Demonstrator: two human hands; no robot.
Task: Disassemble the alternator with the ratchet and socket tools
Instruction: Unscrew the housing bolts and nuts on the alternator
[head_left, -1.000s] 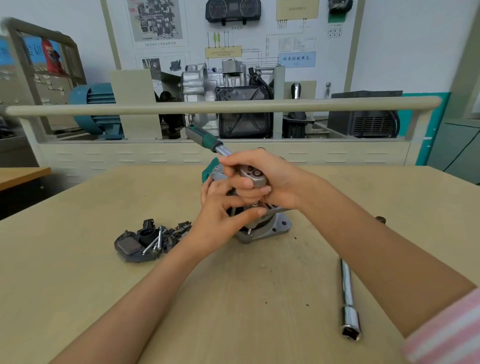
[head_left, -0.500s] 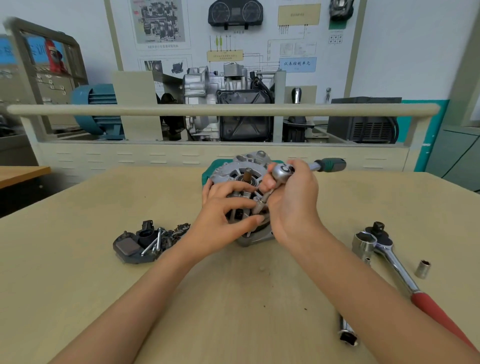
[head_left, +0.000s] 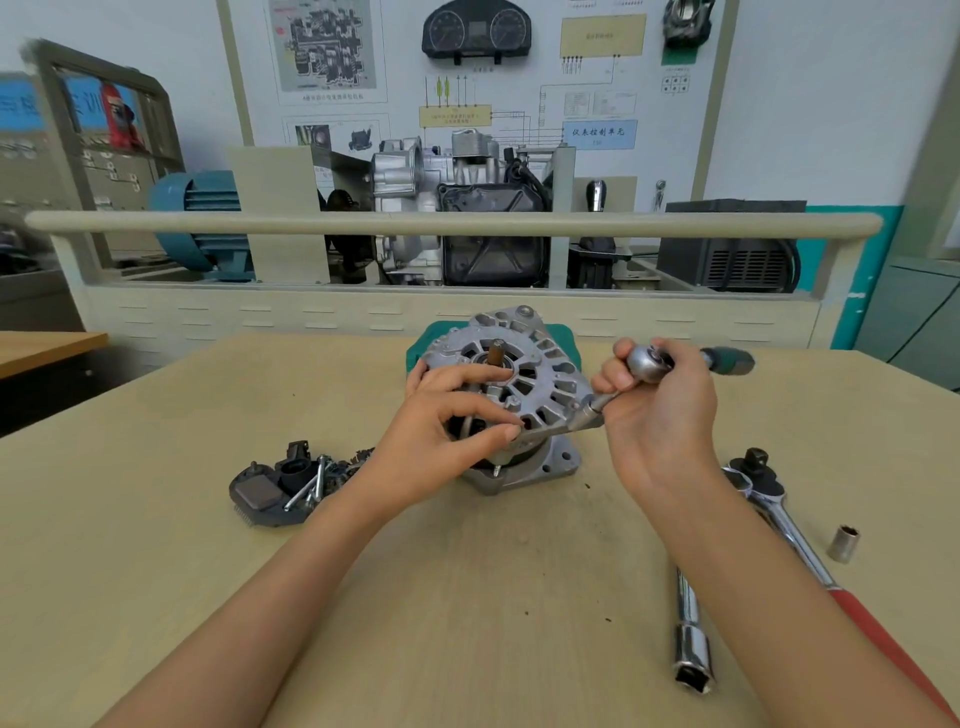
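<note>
Nearest the camera, an extension bar (head_left: 688, 631) lies on the table (head_left: 156, 571) right of and below the alternator (head_left: 511, 395), its long axis running almost straight away from the viewer, socket end closest. Just right of it a red-handled ratchet (head_left: 789, 530) slants with its head toward the alternator, and a loose socket (head_left: 842, 543) stands beside its shaft. A second ago that ratchet was hidden behind the right forearm; half a second ago it was in view, as it is now. Left of the alternator sits a heap of removed parts (head_left: 291, 480), unmoved. The alternator rests at the table's middle, tilted so its vented face and shaft stub point up and toward the viewer. The left hand (head_left: 441, 436) presses on that face, fingers spread and curled over the vents, thumb at the lower edge, much as before. The right hand (head_left: 654, 410) grips the green-handled ratchet (head_left: 675, 364), fingers wrapped round its head; the handle points right and a little away, whereas a second ago it pointed up-left over the housing. Its socket (head_left: 589, 410) angles down-left onto the alternator's right rim. The table is pale wood-grain with a few dark specks. Beyond the alternator a cream rail (head_left: 452, 223) fronts a training stand with a cutaway gearbox (head_left: 467, 208), a blue motor (head_left: 202, 218) to its left, and wall diagrams (head_left: 519, 67) behind.
</note>
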